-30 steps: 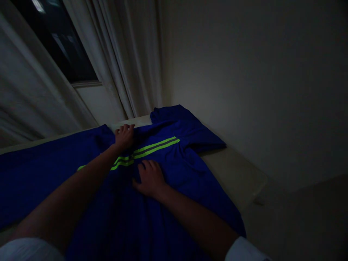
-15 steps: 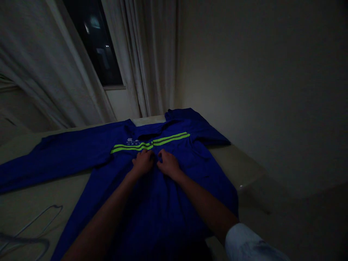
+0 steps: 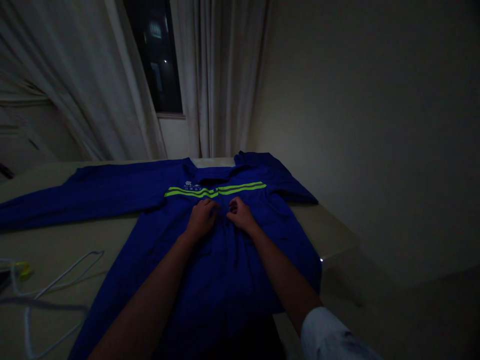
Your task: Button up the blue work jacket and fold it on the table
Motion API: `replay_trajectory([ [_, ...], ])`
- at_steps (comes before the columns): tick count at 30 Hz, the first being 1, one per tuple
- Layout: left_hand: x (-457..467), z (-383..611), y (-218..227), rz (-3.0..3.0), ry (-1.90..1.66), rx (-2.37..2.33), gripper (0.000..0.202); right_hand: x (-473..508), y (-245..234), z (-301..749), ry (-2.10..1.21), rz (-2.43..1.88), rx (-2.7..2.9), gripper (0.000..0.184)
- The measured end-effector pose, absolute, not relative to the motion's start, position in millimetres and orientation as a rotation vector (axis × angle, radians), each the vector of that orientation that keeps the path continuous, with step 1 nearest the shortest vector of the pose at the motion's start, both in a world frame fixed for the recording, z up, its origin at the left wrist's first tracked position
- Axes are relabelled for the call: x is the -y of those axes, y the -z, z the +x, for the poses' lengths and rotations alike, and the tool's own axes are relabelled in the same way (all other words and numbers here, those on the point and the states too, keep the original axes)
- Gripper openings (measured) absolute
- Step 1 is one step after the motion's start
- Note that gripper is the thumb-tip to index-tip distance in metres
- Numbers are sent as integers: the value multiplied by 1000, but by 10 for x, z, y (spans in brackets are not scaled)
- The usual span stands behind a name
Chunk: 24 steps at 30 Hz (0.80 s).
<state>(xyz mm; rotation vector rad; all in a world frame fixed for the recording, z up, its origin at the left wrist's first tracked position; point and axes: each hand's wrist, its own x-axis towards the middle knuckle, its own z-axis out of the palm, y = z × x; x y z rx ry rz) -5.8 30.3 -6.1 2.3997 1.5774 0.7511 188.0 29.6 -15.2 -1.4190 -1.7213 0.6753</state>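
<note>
A blue long-sleeved work jacket lies spread out, front side up, with its collar at the far end. A yellow-green striped band crosses its chest, and white lettering sits above the band on the left. Just below the band, my left hand has its fingers curled onto the front opening. Across a small gap, my right hand bends thumb and fingers at the opening's other edge. Folds run down from between the hands. The fingertips are dark, so the exact grip on the cloth is hard to see.
The jacket rests on a pale table, whose right corner shows. Bent white wire loops lie at the left, near a small yellow object. Behind are curtains, a dark window and a plain wall.
The view has shifted, showing more of the table's left side and the yellow object. Both hands stay at the jacket's front opening, slightly lower below the band.
</note>
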Motion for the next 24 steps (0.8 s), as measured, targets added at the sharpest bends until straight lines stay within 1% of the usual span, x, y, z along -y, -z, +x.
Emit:
replay_trajectory([
  [3, -295, -135, 80, 2439, -698, -1465, 23, -322, 151, 1949, -718, -1385, 1687, 32],
  [7, -243, -107, 41, 2445, -594, -1466, 24, -328, 116, 1993, -673, -1347, 1808, 23],
  [11, -174, -16, 27, 2439, -494, -1554, 26, -311, 102, 1979, -567, -1357, 1925, 4],
  [12, -168, -1, 37, 2417, -501, -1575, 27, -305, 105, 1969, -537, -1378, 1926, 9],
  [14, -170, 17, 63, 2367, -555, -1612, 29, -293, 114, 1943, -495, -1409, 1919, 25],
  [16, -188, 23, 86, 2338, -611, -1642, 30, -281, 126, 1912, -476, -1429, 1914, 33],
  [20, -212, 23, 88, 2348, -573, -1681, 31, -267, 136, 1854, -465, -1495, 1906, 39],
  [24, -187, 28, 63, 2381, -548, -1664, 33, -261, 124, 1831, -440, -1552, 1934, 33],
])
